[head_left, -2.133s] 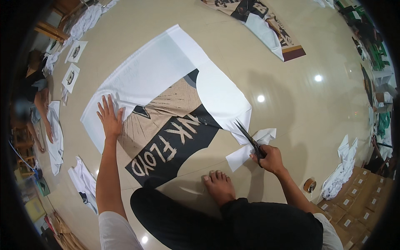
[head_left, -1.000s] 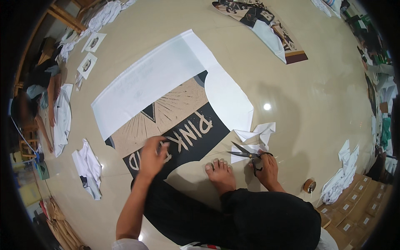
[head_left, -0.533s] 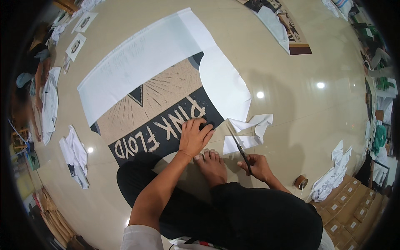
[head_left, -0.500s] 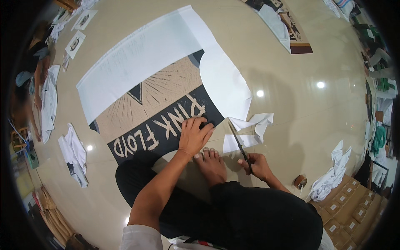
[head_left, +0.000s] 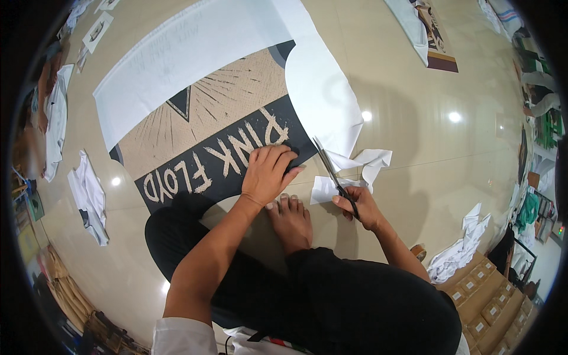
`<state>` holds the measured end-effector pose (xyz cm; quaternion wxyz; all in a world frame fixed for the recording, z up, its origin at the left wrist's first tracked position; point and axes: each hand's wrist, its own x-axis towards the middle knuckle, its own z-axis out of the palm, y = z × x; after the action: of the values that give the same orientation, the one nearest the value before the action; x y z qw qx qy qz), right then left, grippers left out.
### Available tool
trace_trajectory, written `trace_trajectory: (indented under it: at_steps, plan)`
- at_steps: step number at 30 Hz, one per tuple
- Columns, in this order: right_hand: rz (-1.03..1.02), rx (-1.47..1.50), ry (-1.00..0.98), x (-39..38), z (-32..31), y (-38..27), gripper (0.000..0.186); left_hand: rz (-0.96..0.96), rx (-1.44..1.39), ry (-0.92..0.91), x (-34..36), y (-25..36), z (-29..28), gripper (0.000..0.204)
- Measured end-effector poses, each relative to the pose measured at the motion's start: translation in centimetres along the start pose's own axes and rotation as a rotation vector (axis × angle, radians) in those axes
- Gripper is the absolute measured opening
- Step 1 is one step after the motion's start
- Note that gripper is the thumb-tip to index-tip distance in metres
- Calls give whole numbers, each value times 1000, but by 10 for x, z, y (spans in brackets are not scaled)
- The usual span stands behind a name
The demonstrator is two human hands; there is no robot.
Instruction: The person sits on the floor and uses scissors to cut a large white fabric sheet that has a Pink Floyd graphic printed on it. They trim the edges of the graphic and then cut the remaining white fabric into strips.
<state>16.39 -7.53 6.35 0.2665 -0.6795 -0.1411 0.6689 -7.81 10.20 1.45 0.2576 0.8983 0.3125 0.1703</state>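
Observation:
My left hand (head_left: 269, 174) presses on the printed fabric's black band (head_left: 163, 207), its bent fingers gathering the dark cloth near the edge. The print is black and beige, with large lettering and rays, and lies under a white folded layer (head_left: 148, 83) that curves down its right side. My right hand (head_left: 364, 207) is closed on the handles of black scissors (head_left: 335, 180), their slightly parted blades pointing at the junction of dark and white cloth. Below the blades are white fabric scraps (head_left: 373, 163). My bare foot (head_left: 294, 222) rests just below the left hand.
Crumpled white cloth lies left (head_left: 89, 201) and right (head_left: 449, 254). Stacked cardboard packages (head_left: 485, 302) are at lower right, beside a tape roll (head_left: 418, 251). Another printed fabric piece (head_left: 441, 44) lies at top right. Other people's limbs show at the left (head_left: 44, 106) and right rims.
My left hand has moved from the white layer's left side onto the dark band near its right edge. The scissors shifted left and up toward that edge. The whole view has shifted.

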Motion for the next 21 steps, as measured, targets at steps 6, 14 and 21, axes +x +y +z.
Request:
trace_trajectory:
  at_steps: [6, 14, 21]
  plan:
    - [10, -32, 8, 3, -3, -3, 44, -25, 41, -30, -1, 1, -2, 20]
    - [16, -38, 1, 8, -3, -2, 45, -20, 27, -2, -2, -1, 1, 18]
    - [7, -48, 2, 8, -1, -6, 44, -14, 31, -2, -2, -2, 1, 17]
